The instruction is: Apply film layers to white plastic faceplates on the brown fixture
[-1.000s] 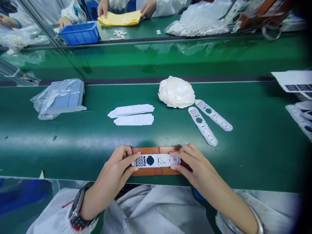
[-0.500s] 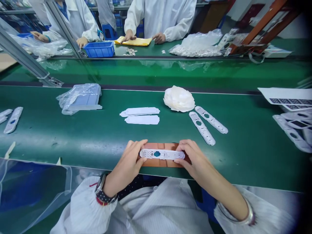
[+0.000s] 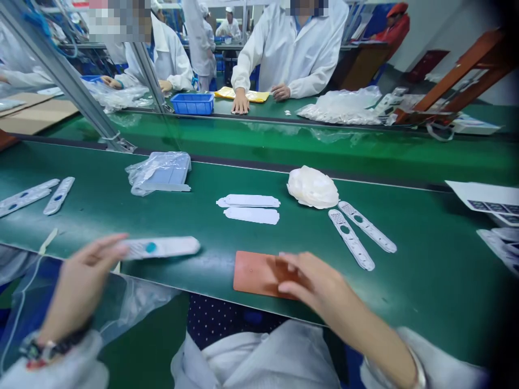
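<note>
- White elongated panel (image 3: 172,247), pinched at one end by the left hand (image 3: 79,278).
- Right hand (image 3: 320,281), thumb and fingers apart, over the orange-brown plate (image 3: 253,273); contact unclear.

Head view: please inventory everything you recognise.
table: one, green, foreground
blurred strip: one, white, left
slab: one, orange, front
holed strips: about five, white, both sides
plain strips: several, white, centre
pile: one, cream, centre
bagged stack: one, bluish, left
sheets: several, white, right
basket: one, blue, top
bundle: one, yellow, top
bags: several, clear, top
frame: one, orange, top right
workers: several, mostly white, top
left hand: one, holding blurred strip
right hand: one, over slab
</note>
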### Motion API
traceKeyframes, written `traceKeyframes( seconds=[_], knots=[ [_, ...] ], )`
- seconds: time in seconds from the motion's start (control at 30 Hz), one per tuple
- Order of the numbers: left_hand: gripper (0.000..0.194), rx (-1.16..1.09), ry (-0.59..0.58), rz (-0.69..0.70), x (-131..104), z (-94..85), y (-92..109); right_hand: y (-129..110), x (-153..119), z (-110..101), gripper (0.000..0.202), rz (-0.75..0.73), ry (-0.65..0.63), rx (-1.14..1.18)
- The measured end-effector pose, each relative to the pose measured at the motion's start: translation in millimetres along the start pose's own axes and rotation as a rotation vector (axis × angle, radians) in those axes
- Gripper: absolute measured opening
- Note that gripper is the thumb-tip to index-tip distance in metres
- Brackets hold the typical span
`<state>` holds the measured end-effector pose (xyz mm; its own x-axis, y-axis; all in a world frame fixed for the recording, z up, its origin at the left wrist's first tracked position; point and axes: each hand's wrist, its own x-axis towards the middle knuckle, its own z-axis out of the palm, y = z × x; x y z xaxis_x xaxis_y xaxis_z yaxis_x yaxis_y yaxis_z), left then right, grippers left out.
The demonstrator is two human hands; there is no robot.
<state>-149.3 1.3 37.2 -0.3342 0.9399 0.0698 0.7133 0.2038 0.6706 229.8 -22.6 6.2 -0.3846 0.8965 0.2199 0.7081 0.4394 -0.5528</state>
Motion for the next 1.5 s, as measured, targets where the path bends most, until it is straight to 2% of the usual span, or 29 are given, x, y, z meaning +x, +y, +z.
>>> traceKeyframes(
  seconds=[0.03,0.1,0.17,0.23,0.3,0.37,0.5,0.63,0.73,0.8,0.87,0.93,1.0,1.1,1.17,1.3,1.5],
  knots=[
    [0.026,0.017,0.099,-0.111,21.1,-18.9,-13.1,11.4,15.8,-1.4,0.030,-0.001,-0.018,-0.046],
    [0.025,0.055,0.235,-0.185,61.2,-52.4,-35.8,38.4,51.0,-2.8,0.032,-0.069,-0.012,-0.139],
    [0.028,0.068,0.524,-0.274,90.8,-76.6,-51.8,65.0,86.3,-0.8,0.033,-0.141,0.024,-0.256],
    [0.023,0.034,0.608,-0.258,106.0,-88.1,-61.1,85.5,116.1,5.4,0.035,-0.176,0.050,-0.315],
    [0.020,-0.018,0.586,-0.201,109.6,-84.8,-67.0,98.8,136.3,14.3,0.036,-0.198,0.079,-0.308],
    [0.022,-0.068,0.506,-0.128,107.4,-68.4,-71.6,107.2,146.6,22.7,0.038,-0.221,0.102,-0.277],
    [0.030,-0.149,0.415,-0.042,95.5,-20.5,-71.9,115.9,149.6,28.1,0.046,-0.261,0.122,-0.232],
    [0.043,-0.217,0.208,0.079,70.5,10.8,-43.7,109.1,138.5,14.8,0.051,-0.246,0.244,-0.161],
    [0.042,-0.249,0.013,0.171,44.6,20.4,-8.4,92.1,110.6,-3.2,0.043,-0.197,0.296,-0.079],
    [0.035,-0.253,-0.127,0.218,27.2,25.9,13.8,77.7,82.3,-13.6,0.036,-0.149,0.210,-0.013],
    [0.032,-0.182,-0.327,0.291,11.1,34.7,31.2,63.7,51.1,-18.4,0.030,-0.084,0.065,0.033],
    [0.033,-0.065,-0.553,0.384,-4.1,48.1,43.5,52.2,22.0,-16.8,0.024,-0.008,-0.049,0.052],
    [0.038,0.061,-0.702,0.496,-18.6,63.9,52.1,44.7,-0.9,-10.7,0.021,0.047,-0.071,0.052],
    [0.043,0.247,-0.764,0.700,-36.2,83.5,61.7,38.6,-20.6,-0.8,0.019,0.079,-0.005,0.023],
    [0.043,0.354,-0.797,0.796,-43.1,89.8,66.9,35.6,-25.7,2.7,0.020,0.101,0.015,-0.001],
    [0.043,0.463,-0.838,0.845,-46.7,91.1,73.6,29.7,-29.4,3.9,0.021,0.130,0.024,-0.020],
    [0.045,0.535,-0.845,0.886,-47.6,95.1,74.7,23.2,-42.1,10.5,0.024,0.138,0.115,-0.091]
  ],
)
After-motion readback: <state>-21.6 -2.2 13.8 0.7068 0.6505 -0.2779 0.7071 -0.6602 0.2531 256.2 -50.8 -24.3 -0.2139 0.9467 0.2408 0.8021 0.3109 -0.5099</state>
